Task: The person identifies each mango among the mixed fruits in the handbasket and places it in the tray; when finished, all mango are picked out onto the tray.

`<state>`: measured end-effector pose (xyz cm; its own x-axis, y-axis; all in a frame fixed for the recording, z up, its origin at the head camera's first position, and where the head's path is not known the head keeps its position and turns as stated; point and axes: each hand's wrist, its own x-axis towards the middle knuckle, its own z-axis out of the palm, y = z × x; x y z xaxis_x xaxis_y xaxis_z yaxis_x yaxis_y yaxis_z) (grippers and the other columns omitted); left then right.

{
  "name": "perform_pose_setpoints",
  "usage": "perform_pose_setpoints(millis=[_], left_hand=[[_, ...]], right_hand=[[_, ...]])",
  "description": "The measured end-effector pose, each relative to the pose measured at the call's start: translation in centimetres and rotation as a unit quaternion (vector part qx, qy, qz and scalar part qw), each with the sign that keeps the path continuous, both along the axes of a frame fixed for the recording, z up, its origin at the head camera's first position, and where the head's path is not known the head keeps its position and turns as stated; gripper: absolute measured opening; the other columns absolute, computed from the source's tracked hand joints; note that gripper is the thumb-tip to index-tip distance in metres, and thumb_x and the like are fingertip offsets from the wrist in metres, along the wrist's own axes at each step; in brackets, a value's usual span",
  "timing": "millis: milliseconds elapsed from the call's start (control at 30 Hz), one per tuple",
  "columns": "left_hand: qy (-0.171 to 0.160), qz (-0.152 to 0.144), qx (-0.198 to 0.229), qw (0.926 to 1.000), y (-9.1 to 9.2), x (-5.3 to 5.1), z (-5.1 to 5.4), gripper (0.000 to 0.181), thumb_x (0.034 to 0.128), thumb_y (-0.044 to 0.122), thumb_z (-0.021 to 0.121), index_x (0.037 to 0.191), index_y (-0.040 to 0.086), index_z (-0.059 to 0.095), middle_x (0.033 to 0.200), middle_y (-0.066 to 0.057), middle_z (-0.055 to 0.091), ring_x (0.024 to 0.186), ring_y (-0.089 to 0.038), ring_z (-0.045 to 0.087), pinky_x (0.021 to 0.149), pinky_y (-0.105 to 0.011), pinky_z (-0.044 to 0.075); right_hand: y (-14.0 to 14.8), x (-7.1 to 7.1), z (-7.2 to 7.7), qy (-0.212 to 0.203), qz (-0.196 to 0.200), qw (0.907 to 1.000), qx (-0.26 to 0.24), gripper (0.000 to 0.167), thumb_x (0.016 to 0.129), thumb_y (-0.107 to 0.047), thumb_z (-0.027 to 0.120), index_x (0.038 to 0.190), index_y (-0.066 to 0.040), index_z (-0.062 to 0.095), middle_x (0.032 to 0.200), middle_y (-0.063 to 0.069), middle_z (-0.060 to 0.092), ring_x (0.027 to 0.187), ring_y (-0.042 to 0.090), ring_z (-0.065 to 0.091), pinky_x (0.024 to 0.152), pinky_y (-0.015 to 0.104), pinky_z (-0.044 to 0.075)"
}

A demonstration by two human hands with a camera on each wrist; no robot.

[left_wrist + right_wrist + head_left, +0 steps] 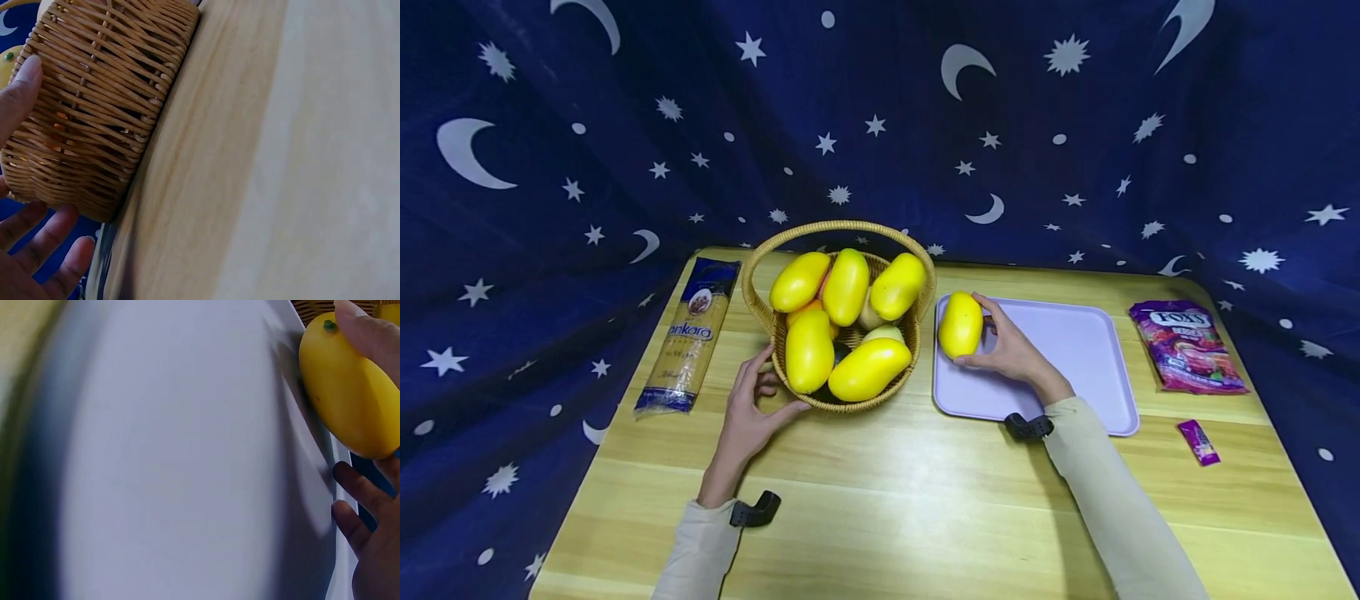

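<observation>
Smooth, glossy mango (960, 325) — rough woven wicker basket (94, 112) — smooth plastic-looking tray (1082, 342).

Packet of Ankara pasta (688, 337), clear film over straw-yellow contents, dark blue at both ends, with a pale oval emblem; lies flat at the table's left side, slightly aslant, its upper end near the far edge. Bag of Fox's Berries sweets (1187, 347), purple, white brand lettering, berry artwork; lies flat near the far right corner. Small purple sachet (1198, 442), print too small to read; lies just in front of the bag, apart from it. Table (880, 500), light wood-grain top in pale and darker bands, far corners rounded. Backdrop cloth (895, 75), dark blue, printed with white crescents, stars and dots; hangs in folds behind the table and along both sides.
</observation>
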<state>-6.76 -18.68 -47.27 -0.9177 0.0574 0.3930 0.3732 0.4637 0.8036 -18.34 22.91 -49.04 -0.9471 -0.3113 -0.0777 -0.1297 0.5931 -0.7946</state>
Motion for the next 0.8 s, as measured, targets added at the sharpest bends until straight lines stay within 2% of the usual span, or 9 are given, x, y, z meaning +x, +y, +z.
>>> perform_pose_setpoints(millis=[233, 667, 800], left_hand=[[-0.004, -0.001, 0.002, 1.0000, 0.09, -0.02, 0.07, 0.098, 0.0612, -0.005, 0.089, 0.145, -0.007, 0.039, 0.121, -0.026, 0.052, 0.091, -0.036, 0.061, 0.073, -0.048, 0.055], [0.001, -0.003, 0.003, 1.0000, 0.08, -0.05, 0.10, 0.097, 0.0617, -0.005, 0.089, 0.145, -0.007, 0.039, 0.121, -0.027, 0.052, 0.091, -0.038, 0.061, 0.073, -0.049, 0.055], [0.001, -0.004, 0.002, 1.0000, 0.06, 0.05, 0.09, 0.096, 0.0619, -0.006, 0.088, 0.144, -0.008, 0.039, 0.120, -0.027, 0.052, 0.091, -0.039, 0.061, 0.072, -0.048, 0.055]], right_hand=[[0.37, -0.17, -0.14, -0.019, 0.001, 0.9997, -0.012, 0.115, 0.071, -0.035, 0.089, 0.158, -0.025, 0.014, 0.159, 0.013, 0.027, 0.138, 0.038, 0.035, 0.115, 0.062, 0.023], [-0.05, -0.17, 0.53, -0.016, 0.012, 0.9994, -0.030, 0.112, 0.074, -0.026, 0.087, 0.158, -0.015, 0.013, 0.157, 0.018, 0.027, 0.136, 0.036, 0.037, 0.118, 0.060, 0.018], [-0.08, -0.28, 0.53, -0.015, 0.016, 0.9995, -0.024, 0.113, 0.075, -0.028, 0.086, 0.159, -0.016, 0.012, 0.157, 0.018, 0.027, 0.135, 0.035, 0.037, 0.118, 0.059, 0.019]])
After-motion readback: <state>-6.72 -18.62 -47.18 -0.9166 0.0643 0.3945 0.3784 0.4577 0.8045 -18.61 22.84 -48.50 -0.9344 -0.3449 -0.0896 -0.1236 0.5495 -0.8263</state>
